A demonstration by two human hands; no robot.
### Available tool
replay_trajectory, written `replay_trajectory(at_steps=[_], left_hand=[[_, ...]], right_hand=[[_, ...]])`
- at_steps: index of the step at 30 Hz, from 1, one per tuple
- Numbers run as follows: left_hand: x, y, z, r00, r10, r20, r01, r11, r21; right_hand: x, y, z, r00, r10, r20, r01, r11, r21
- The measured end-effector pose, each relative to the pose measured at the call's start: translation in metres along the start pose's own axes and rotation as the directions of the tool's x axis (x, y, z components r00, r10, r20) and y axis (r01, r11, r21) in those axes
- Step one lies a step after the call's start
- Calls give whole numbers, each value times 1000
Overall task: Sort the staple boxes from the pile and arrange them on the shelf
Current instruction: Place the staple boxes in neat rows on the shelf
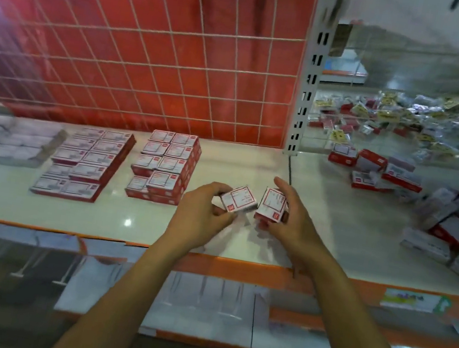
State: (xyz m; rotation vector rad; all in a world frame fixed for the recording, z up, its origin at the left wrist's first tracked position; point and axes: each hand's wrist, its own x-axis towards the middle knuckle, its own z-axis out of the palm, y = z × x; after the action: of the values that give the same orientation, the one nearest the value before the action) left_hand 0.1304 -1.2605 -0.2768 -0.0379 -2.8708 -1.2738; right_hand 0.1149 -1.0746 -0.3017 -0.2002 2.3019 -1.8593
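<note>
**Squaring Two Boxes Before Stacking**

The left hand [205,204] was curled round one red-and-white staple box [239,200], pinching it by its near edges with the label up. The right hand [290,216] gripped a second box [272,206], tilted toward the first, with the fingers over its far side. Whether another box lay under it could not be told. Both boxes were held just above the white shelf [211,240], close together at the middle of its front.

Judged procedure:
1. Turn both labels the same way as those on the nearest stack [166,164].
2. Press the long sides flush before carrying.
3. Set them on the stack's low front corner, edges aligned with the row behind.
4. Leave the flatter stack [86,160] further left undisturbed.

The unsorted pile [373,169] lay to the right, beyond the upright post [309,81], well apart from the hands.
</note>
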Motion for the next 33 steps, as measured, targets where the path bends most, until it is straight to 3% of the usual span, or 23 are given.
replay_trajectory(at_steps=[13,24,28,33], left_hand=[[-43,-75,-103,997,74,-17,-74,997,-13],[-49,-125,-147,998,-53,-17,52,996,-74],[-41,-130,-155,995,-82,-62,76,993,-92],[-35,-142,-169,990,-101,-99,97,994,-45]], right_hand=[[-2,-44,132,970,-88,-226,13,950,-312],[-3,-59,182,976,-174,-129,120,930,-347],[13,-69,186,968,-243,-66,181,854,-487],[42,-82,195,958,-286,29,259,816,-516]])
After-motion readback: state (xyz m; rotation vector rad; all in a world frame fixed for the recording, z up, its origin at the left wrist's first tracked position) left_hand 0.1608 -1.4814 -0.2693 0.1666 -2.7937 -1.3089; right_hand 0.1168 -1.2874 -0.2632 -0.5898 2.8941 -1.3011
